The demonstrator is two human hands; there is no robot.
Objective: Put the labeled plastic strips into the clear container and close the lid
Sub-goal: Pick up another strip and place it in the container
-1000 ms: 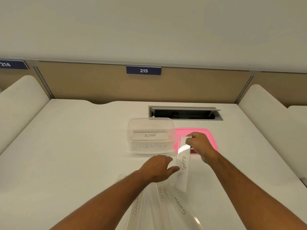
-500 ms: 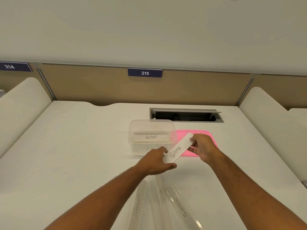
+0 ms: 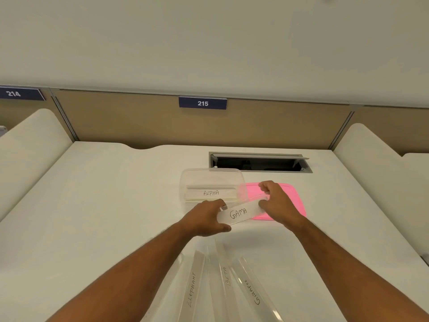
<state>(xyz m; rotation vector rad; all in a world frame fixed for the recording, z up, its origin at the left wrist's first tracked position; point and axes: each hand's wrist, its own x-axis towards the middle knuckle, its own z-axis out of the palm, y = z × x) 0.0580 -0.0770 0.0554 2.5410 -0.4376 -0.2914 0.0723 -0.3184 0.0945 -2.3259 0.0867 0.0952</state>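
Strip of clear plastic lettered GAMA point(image 3: 239, 213), pinched at its ends by the closed left hand point(image 3: 205, 219) and right hand point(image 3: 277, 204) just before the clear rectangular container point(image 3: 212, 176), could catch the rim if tilted.

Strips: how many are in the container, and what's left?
Done: the ALPHA strip lies in the clear container; whether more lie under it is unclear. In hand: the GAMA strip, held at its ends by the left hand and right hand, in front of the container. Left: ELEPHANT, BETA and GIRAFFE strips on the desk; the pink lid lies beside the container.
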